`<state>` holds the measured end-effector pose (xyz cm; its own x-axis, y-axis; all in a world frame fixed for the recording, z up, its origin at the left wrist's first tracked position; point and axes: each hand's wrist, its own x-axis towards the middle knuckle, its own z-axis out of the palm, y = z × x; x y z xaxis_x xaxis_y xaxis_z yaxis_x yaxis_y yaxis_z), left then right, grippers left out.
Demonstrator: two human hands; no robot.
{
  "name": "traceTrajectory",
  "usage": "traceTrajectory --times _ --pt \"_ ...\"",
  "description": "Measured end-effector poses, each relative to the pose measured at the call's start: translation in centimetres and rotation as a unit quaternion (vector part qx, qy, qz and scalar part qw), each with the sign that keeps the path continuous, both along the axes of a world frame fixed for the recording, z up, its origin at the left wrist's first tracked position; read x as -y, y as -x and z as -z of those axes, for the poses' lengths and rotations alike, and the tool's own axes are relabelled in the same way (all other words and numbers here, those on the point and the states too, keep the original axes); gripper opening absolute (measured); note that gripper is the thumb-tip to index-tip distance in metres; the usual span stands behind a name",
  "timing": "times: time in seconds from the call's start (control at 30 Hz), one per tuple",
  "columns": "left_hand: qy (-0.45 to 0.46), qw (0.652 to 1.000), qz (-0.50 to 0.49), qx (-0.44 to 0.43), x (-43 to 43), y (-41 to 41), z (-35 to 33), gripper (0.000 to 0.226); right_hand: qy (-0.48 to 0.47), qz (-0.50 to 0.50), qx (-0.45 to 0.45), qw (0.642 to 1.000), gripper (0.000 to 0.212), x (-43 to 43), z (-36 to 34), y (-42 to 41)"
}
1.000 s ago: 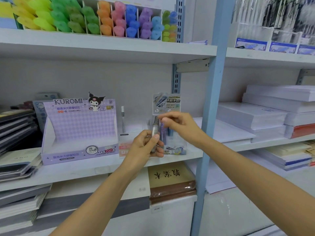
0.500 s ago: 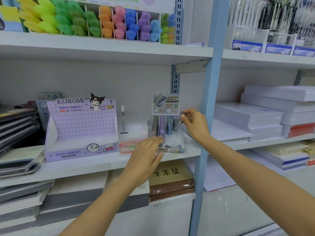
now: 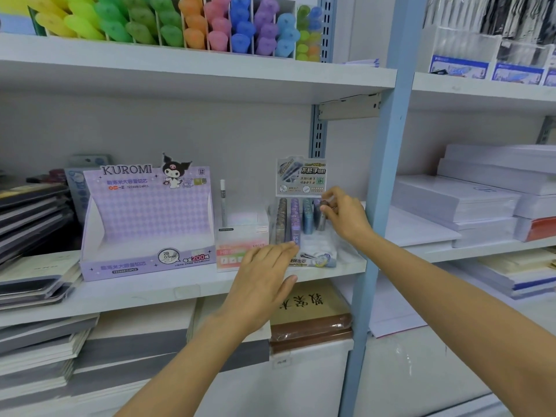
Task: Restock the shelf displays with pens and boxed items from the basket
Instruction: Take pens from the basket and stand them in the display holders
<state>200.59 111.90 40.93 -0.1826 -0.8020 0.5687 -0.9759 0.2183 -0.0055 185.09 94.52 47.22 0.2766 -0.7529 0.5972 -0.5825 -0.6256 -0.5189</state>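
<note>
1. Item in hand: one dark tube (image 3: 322,216), pen-shaped, centre-right of the frame. It stands upright at the right end of the clear display (image 3: 316,254) on the middle shelf (image 3: 180,291). Whether its foot is seated cannot be told.
2. Right hand (image 3: 346,219): thumb and fingertips pinched on the tube's upper part.
3. Left hand (image 3: 264,275): fingers straight, holding nothing, tips at the display's lower front. Contact cannot be told. The two hands are apart.
4. Handling, as judged:
   - The tube looks light, stiff and smooth, so it is apt to slip or knock its neighbours.
   - Hold it high on the barrel and lower it straight.
   - The display looks thin and light and may slide, so steady it at the front.
5. Count:
   - stocked tubes (image 3: 295,218) in four visible columns: brown, purple, teal, blue-grey; the depth behind is hidden
   - one header card (image 3: 301,176)
   - one white tube (image 3: 223,203) standing in one small pink box (image 3: 242,248), left of the display
   - one Kuromi box (image 3: 144,224), further left
   - basket: not in view
</note>
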Motion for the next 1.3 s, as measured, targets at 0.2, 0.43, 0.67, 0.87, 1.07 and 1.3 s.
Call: traceTrajectory --times 0.2,0.43,0.67,0.87,1.07,1.3 --pt "0.003 1.000 -0.003 0.000 0.1 0.0 0.2 0.049 0.020 0.004 -0.014 1.000 0.012 0.3 1.4 -0.4" --pt "-0.003 0.999 0.018 -0.031 -0.4 0.3 0.4 0.050 0.034 -0.031 0.003 0.999 0.033 -3.6 1.3 0.4" --pt "0.110 0.987 -0.015 -0.119 -5.4 -1.6 7.0 0.027 0.023 -0.265 0.088 0.960 0.014 -14.7 7.1 -0.3" --pt "-0.031 0.972 -0.091 -0.213 -11.4 -4.1 20.8 0.031 -0.183 -0.373 -0.064 0.907 0.014 -19.0 21.8 -3.9" --pt "-0.261 0.899 -0.222 -0.272 -18.4 -5.8 35.2 0.030 -0.336 -0.366 -0.249 0.832 0.020 -20.4 38.3 -4.8" --pt "-0.370 0.848 -0.254 -0.281 -22.6 -5.4 42.0 0.045 -0.360 -0.339 -0.416 0.763 0.033 -22.1 48.9 -3.5"
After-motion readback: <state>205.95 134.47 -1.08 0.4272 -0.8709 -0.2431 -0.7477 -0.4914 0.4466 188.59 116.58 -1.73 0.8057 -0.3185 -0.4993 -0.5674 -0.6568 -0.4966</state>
